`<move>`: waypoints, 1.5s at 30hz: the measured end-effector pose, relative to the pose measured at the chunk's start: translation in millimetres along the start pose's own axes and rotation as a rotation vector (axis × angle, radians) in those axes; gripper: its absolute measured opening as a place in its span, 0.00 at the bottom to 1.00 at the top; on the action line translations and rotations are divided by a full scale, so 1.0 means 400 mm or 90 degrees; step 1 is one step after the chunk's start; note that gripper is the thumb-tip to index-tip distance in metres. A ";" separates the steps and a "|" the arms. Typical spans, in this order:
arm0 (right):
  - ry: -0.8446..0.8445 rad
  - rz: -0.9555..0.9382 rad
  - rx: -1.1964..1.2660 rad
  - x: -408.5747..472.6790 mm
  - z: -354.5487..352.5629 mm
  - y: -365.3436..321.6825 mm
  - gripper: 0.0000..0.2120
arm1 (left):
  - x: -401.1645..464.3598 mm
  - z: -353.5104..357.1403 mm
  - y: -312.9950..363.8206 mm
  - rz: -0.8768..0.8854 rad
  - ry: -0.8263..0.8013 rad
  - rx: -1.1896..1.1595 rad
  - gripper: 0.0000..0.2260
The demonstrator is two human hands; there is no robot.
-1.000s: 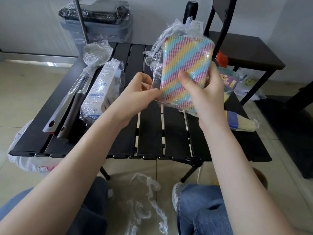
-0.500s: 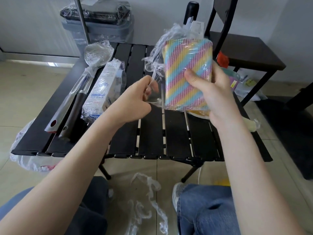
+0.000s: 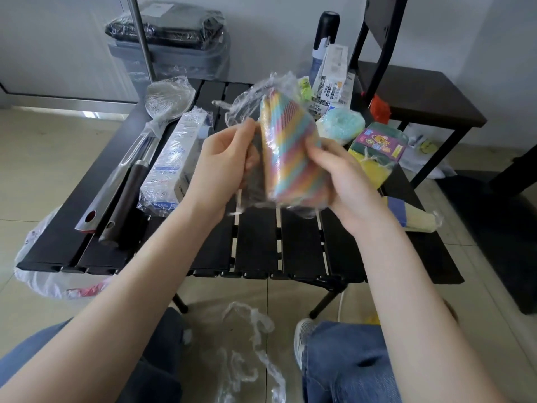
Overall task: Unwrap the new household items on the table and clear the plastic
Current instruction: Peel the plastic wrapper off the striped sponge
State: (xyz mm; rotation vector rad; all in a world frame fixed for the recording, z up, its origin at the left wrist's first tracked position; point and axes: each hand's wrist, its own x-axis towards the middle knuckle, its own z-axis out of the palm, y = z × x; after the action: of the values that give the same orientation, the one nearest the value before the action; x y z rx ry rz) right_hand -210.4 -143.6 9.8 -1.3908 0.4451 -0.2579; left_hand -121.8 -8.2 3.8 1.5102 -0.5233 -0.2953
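The right hand (image 3: 345,181) holds the striped sponge pack (image 3: 286,152) above the table (image 3: 290,245); the left hand (image 3: 223,167) pinches its plastic wrap (image 3: 247,109). The thin film may tear into clinging shreds.

Seen from a head-worn cam: a person's two forearms are bare to the elbow, no sleeves in frame, no watch, rings or bracelets visible. Left hand (image 3: 223,164) and right hand (image 3: 345,181) show short, unpainted nails. Lower frame: blue denim jeans (image 3: 348,365) on both legs, fabric creased at the right knee; a dark garment lies over the left thigh. One grey-and-white sneaker (image 3: 300,335) w/ mesh upper shows beside the right leg.
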 end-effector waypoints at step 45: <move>0.108 -0.122 -0.251 0.020 0.035 0.052 0.21 | 0.026 -0.029 0.009 -0.128 -0.163 -0.247 0.08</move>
State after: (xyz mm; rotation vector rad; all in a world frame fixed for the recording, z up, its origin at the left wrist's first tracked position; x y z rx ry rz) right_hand -198.6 -131.0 -10.4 -1.8094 0.5223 -0.4653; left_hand -107.7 -3.1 9.0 1.1517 -0.4828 -0.7131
